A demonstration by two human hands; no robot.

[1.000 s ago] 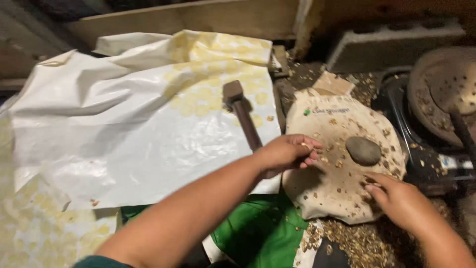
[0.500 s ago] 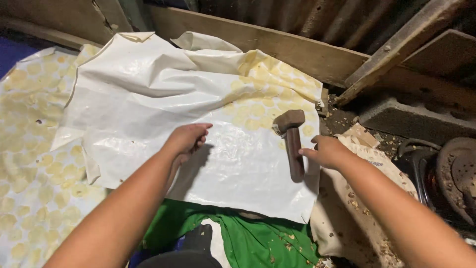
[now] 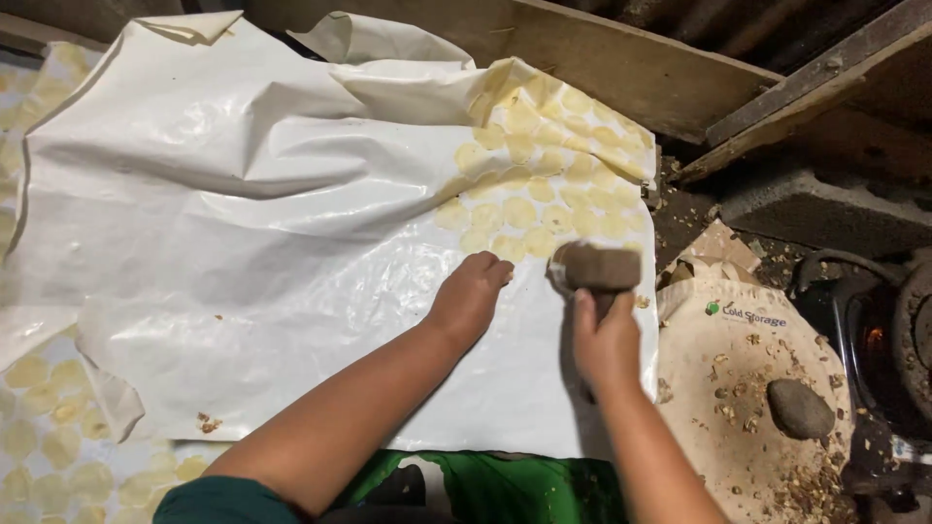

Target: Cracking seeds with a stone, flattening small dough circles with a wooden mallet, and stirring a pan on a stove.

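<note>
My right hand [image 3: 604,342] grips the handle of a brown wooden mallet [image 3: 594,267], its head lifted just above a white plastic sheet [image 3: 233,223]. My left hand [image 3: 470,294] rests on that sheet with fingers curled, just left of the mallet head. Flat pale yellow discs [image 3: 529,189] show through the sheet ahead of both hands. The mallet's handle is mostly hidden under my right hand.
To the right lies a round cloth-covered pad [image 3: 748,388] with a grey stone [image 3: 799,408] and scattered husk bits. Wooden planks [image 3: 631,68] border the far side. More yellow discs [image 3: 49,427] lie at lower left. Dark metal gear [image 3: 893,330] stands at the right edge.
My right hand has closed on the mallet and lifted it off the sheet. My left hand shifted right, toward the mallet head. The view moved closer and to the right.
</note>
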